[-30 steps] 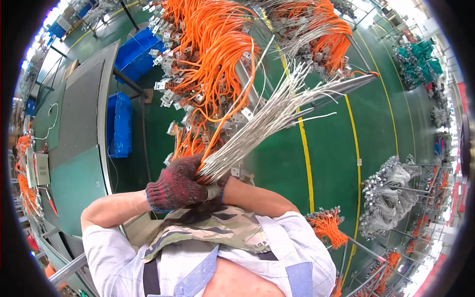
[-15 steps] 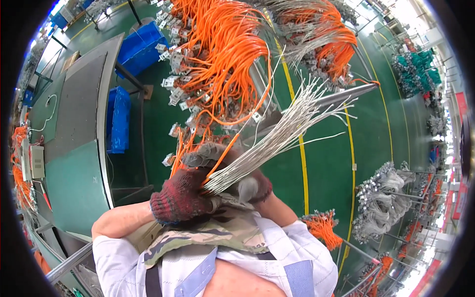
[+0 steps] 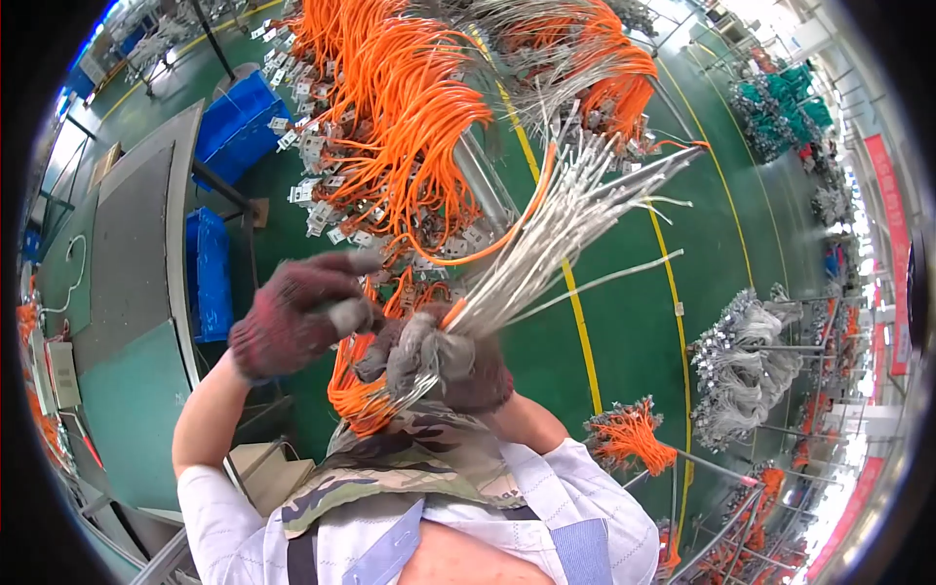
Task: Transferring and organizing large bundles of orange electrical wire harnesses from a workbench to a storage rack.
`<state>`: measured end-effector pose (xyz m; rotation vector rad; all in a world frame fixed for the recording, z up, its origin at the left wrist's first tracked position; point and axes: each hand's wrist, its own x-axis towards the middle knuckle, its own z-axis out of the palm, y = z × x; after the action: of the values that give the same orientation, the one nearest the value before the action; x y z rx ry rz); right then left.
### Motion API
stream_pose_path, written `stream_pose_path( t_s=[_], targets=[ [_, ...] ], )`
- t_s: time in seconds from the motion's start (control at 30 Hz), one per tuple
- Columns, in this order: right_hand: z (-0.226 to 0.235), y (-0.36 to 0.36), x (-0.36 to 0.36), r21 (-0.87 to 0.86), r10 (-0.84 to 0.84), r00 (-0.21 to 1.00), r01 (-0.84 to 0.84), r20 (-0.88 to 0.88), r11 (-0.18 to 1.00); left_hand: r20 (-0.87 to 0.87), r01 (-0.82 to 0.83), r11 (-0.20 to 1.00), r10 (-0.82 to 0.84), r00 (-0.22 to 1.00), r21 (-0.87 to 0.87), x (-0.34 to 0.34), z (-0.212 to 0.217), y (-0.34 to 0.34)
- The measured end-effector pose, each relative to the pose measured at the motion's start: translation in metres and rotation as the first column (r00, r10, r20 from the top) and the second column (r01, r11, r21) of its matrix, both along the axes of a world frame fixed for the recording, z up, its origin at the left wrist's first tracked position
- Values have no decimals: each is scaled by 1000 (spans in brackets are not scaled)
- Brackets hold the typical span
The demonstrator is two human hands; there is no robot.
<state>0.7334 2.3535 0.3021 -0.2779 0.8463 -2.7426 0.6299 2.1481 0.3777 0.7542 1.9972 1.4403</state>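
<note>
In my right hand (image 3: 458, 366), gloved in grey and dark red, is a bundle of cables. From the top of the grip fan out thin whitish-grey wire ends (image 3: 546, 239), up and to the right. Below the fist, orange cables (image 3: 361, 395) loop down to the left, close to my camouflage apron (image 3: 390, 478). A single orange cable (image 3: 502, 237) curves up from the rack side and runs along the grey wires. My left hand (image 3: 307, 310), in a dark red glove with grey fingertips, is raised just left of the bundle. Its fingers are spread, holding nothing.
Ahead, orange cables with metal ends hang thickly over a rack (image 3: 390, 107); its metal bar (image 3: 483, 175) points toward me. A second loaded rack (image 3: 604, 68) stands right of it. At left are a workbench (image 3: 136, 234) and blue bins (image 3: 207, 273). Grey cable bunches (image 3: 746, 380) hang at right.
My left hand has let go of the bundle and moved up and left, its fingers opening. The right hand keeps its grip, and orange loops now show below it.
</note>
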Motion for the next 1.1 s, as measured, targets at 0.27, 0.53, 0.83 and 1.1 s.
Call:
stream_pose_path(
  t_s=[0.27, 0.53, 0.83, 1.1],
  targets=[
    [-4, 1, 2, -80, 53, 995, -46, 82, 996, -305, 288, 956, -259, 916, 52, -36, -75, 77],
    [8, 17, 29, 803, 50, 989, 85, -142, 590, -251, 431, 902, -411, 876, 29, 9, -80, 10],
    [41, 23, 49, 663, 35, 999, -16, -16, 749, 465, 209, 924, -346, 815, 321, 100, -75, -21],
    [25, 74, 120, 891, -68, 972, -178, 226, 418, -52, 174, 982, -178, 983, -68, 150, -55, -13]
  ],
)
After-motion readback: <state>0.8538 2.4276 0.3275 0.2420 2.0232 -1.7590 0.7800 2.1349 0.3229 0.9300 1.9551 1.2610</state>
